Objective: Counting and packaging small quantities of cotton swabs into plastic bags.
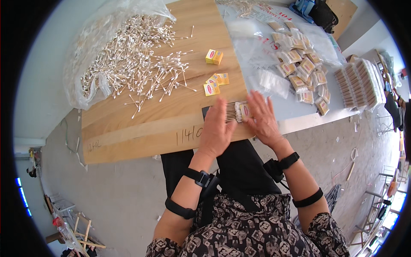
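Observation:
A row of wooden-stick cotton swabs (pixel 230 112) lies side by side near the table's front edge, between my two hands. A yellow and white card (pixel 245 110) sits on their right part. My left hand (pixel 217 130) rests at the left ends of the sticks, fingers stretched out and close together. At the right ends is my right hand (pixel 264 120), its fingers straight and spread, the thumb close to the card. A dark flat piece (pixel 205 111) shows partly beside my left hand. Beyond the hands lie several loose yellow cards (pixel 212 88) and a small card stack (pixel 213 57).
A clear plastic bag (pixel 77 88) spills a large heap of loose swabs (pixel 132 60) at the table's left. Filled swab packs (pixel 306 67) are piled on the grey surface at right, with stacked packs (pixel 361 83) farther right. Empty clear bags (pixel 274 83) lie between.

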Motion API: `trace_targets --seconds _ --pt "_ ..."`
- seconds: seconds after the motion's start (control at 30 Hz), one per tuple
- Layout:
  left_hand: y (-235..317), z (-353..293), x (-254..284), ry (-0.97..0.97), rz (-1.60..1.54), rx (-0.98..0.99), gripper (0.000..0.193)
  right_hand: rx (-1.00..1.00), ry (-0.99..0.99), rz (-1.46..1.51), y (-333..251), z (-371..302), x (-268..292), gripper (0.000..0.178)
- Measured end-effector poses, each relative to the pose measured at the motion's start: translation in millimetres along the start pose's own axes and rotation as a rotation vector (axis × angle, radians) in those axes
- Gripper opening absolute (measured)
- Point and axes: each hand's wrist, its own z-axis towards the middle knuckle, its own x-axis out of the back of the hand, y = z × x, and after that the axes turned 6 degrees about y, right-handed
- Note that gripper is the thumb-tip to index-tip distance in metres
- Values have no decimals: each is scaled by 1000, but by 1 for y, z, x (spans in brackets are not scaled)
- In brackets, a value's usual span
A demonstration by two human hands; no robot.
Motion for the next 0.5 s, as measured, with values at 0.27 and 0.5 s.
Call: trace_targets --seconds 0.27,0.5 --pt "-5 23 -18 548 -1195 229 63 -1171 421 1721 22 19 -30 31" --pt "0 29 -25 574 -1317 304 65 -1183 589 1831 11 24 -43 17"
